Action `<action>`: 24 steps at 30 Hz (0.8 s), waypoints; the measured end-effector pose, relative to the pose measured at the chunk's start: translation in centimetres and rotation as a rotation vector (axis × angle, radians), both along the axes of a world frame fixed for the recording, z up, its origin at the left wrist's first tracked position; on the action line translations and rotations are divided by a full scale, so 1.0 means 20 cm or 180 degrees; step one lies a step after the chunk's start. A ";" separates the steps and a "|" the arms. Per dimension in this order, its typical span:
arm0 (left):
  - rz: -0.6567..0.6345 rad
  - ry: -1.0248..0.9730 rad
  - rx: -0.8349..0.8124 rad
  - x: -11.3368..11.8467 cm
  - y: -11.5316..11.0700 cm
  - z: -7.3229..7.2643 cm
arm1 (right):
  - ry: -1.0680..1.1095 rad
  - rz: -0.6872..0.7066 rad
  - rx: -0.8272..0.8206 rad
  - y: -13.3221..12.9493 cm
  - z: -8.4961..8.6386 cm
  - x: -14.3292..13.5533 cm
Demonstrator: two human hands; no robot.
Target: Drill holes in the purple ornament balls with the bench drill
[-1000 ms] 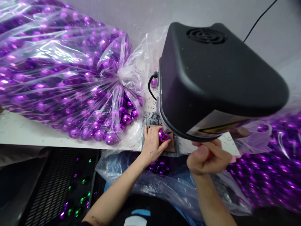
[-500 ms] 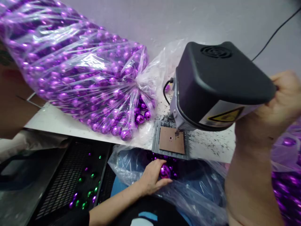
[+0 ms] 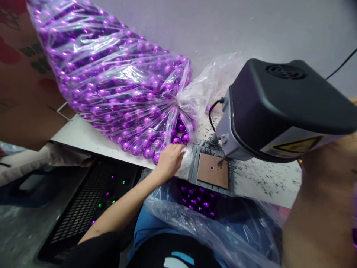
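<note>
The left hand (image 3: 170, 160) is at the front edge of the white table (image 3: 269, 178), right by the loose purple balls (image 3: 181, 138). Its fingers are bent in, but I can't tell if they have a ball in them. The shiny balls sit by the tied neck of a big clear bag (image 3: 119, 85). That bag is full of more purple balls, and it lies across the table on the left side. The right hand (image 3: 347, 143) is up by the far right end of the big black machine (image 3: 290, 100). The machine hides most of its fingers, so I can't tell if they are open or closed. The machine has a yellow warning sticker (image 3: 297, 145) on its side and a short black wire (image 3: 211, 115) at its front. Just below its front end is a flat brown board (image 3: 213, 171) with a little hole in it. The board lies on a gray metal plate (image 3: 193, 167), and tiny dark bits are spread on the table around it. Under the table edge, a see-through bag (image 3: 192, 219) lies over the person's lap, with purple balls in it. Down on the left is a black crate (image 3: 80, 208) with a few green and purple balls. A brown box (image 3: 25, 100) stands behind it.
</note>
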State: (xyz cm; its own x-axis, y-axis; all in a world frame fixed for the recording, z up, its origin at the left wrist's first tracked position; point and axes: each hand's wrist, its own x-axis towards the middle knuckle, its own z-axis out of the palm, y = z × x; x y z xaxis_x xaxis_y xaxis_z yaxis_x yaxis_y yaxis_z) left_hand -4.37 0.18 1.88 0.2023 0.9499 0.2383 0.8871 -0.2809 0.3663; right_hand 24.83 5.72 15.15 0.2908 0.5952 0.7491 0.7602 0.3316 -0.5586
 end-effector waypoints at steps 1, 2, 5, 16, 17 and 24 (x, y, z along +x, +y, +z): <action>0.0073 0.0299 0.0033 0.00 0.10 0.00 | 0.0070 0.0050 0.0058 0.00 0.01 0.00; 0.0129 0.0554 0.0023 0.01 0.18 0.00 | 0.0106 0.0096 0.0089 0.01 0.02 -0.01; 0.0178 0.0910 -0.0066 0.06 0.36 -0.03 | 0.0088 0.0177 0.0069 0.00 0.04 -0.01; -0.0006 0.1162 -0.0209 0.05 0.54 -0.09 | 0.0132 0.0080 0.0073 0.00 0.04 -0.03; -0.0028 0.1155 -0.0197 0.05 0.53 -0.09 | 0.0119 0.0059 0.0049 0.00 0.05 -0.03; -0.0149 0.1023 -0.0457 0.03 0.54 -0.02 | 0.0121 -0.0024 -0.0092 -0.02 0.06 -0.03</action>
